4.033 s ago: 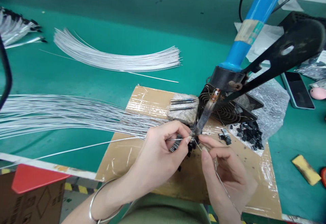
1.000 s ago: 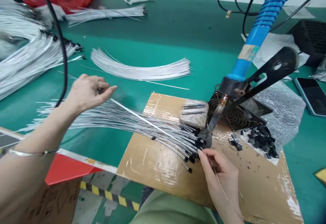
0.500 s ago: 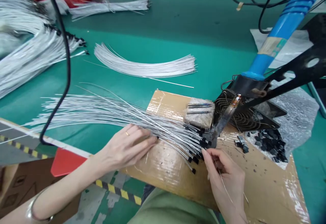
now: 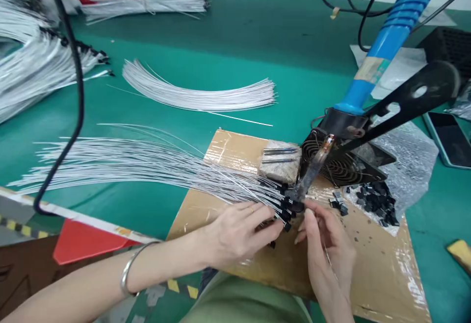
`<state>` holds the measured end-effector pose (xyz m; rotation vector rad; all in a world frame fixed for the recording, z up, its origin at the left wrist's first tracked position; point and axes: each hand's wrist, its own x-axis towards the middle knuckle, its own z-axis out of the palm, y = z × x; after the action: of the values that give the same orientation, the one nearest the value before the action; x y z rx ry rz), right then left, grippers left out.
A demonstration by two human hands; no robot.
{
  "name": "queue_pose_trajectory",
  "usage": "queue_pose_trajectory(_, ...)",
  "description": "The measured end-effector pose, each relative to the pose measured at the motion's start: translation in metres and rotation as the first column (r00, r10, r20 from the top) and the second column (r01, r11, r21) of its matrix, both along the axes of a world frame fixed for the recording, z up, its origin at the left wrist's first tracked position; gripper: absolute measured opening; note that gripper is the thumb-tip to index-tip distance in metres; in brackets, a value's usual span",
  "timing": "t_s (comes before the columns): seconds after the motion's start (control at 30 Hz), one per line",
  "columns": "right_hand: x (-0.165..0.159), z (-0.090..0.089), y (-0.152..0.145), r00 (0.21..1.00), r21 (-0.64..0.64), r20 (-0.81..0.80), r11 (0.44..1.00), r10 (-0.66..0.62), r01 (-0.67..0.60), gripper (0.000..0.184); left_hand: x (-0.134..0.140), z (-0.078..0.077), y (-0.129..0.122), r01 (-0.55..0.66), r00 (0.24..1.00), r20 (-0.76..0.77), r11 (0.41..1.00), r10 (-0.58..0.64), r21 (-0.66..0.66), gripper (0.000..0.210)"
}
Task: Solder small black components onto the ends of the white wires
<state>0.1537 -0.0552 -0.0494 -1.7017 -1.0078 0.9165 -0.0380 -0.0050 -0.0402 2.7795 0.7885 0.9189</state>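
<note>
A fan of white wires (image 4: 147, 163) with black-capped ends (image 4: 285, 208) lies across the green table onto a taped cardboard sheet (image 4: 371, 269). My left hand (image 4: 239, 232) rests on the sheet, its fingertips on the capped ends; whether it pinches one is hidden. My right hand (image 4: 326, 244) is closed around a thin strand of solder wire (image 4: 327, 260), fingertips right beside the tip of the soldering iron (image 4: 311, 173). The iron has a blue handle and slants down in a black stand.
A small black fan (image 4: 344, 168) sits behind the iron, beside a grey block (image 4: 279, 166) bearing metal tips. Loose black parts (image 4: 375, 203) lie on bubble wrap. More wire bundles (image 4: 198, 98) lie farther back. A phone (image 4: 447, 139) is at right; a black cable (image 4: 75, 92) hangs left.
My left hand laid a finished wire out at the left, then came back along the bundle to the capped ends. The right hand stayed by the iron tip.
</note>
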Motion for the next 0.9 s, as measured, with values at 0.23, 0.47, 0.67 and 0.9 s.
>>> queue_pose_trajectory(0.23, 0.000, 0.002, -0.004, 0.992, -0.013, 0.026, 0.992, 0.122, -0.122, 0.037, -0.018, 0.000, 0.004, -0.360, 0.933, -0.007, 0.932, 0.361, 0.052, 0.019)
queue_pose_trajectory(0.47, 0.002, 0.001, -0.005, 0.995, -0.038, -0.001, 0.994, 0.099, -0.099, 0.044, -0.020, -0.001, 0.009, -0.445, 0.893, -0.075, 0.895, 0.445, 0.008, 0.014)
queue_pose_trajectory(0.67, 0.008, -0.009, -0.006, 0.965, 0.033, 0.139, 0.973, 0.221, -0.228, 0.035, -0.006, -0.001, 0.008, -0.392, 0.920, -0.054, 0.906, 0.388, -0.160, 0.018)
queue_pose_trajectory(0.9, 0.010, -0.010, -0.007, 0.975, 0.020, 0.096, 0.979, 0.198, -0.201, 0.036, -0.006, 0.004, 0.008, -0.245, 0.966, 0.031, 0.946, 0.257, -0.213, 0.017)
